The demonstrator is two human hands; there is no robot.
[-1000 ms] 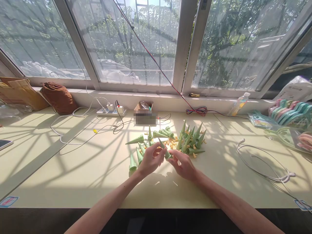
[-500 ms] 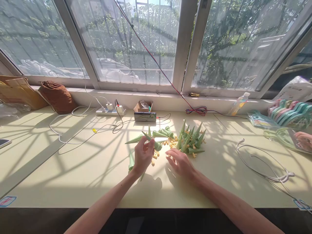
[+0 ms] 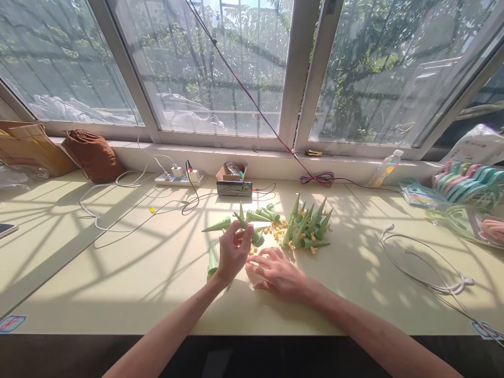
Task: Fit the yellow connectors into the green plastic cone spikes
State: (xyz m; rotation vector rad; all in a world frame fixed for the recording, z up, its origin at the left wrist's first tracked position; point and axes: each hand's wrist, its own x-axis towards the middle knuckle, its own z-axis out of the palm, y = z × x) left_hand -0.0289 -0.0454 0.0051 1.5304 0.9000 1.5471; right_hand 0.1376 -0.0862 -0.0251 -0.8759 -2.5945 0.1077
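Between the thumb and fingers of my left hand [image 3: 233,256] is a green plastic cone [image 3: 258,240], its narrow tip up to the left and its wide end down to the right. My right hand [image 3: 281,274] lies low over the table with its fingers stretched toward small yellow plastic pieces [image 3: 277,231]; whether a fingertip touches one is hidden. A standing cluster of green cones with yellow pieces at their bases [image 3: 309,226] is to the right. More loose green cones [image 3: 216,226] lie behind and left of my left hand.
A phone [image 3: 234,189] leans on a small cardboard box [image 3: 232,170] at the back. A power strip [image 3: 179,179] and white cables [image 3: 98,220] are to the left. At right are a coiled cable [image 3: 444,287], a bottle [image 3: 386,168], hangers [image 3: 472,184] and another person's hand [image 3: 494,231].
My right hand has moved left, from beside the cone cluster to the table near my left hand, its fingers stretching out. My left hand has shifted slightly right, still holding the cone.
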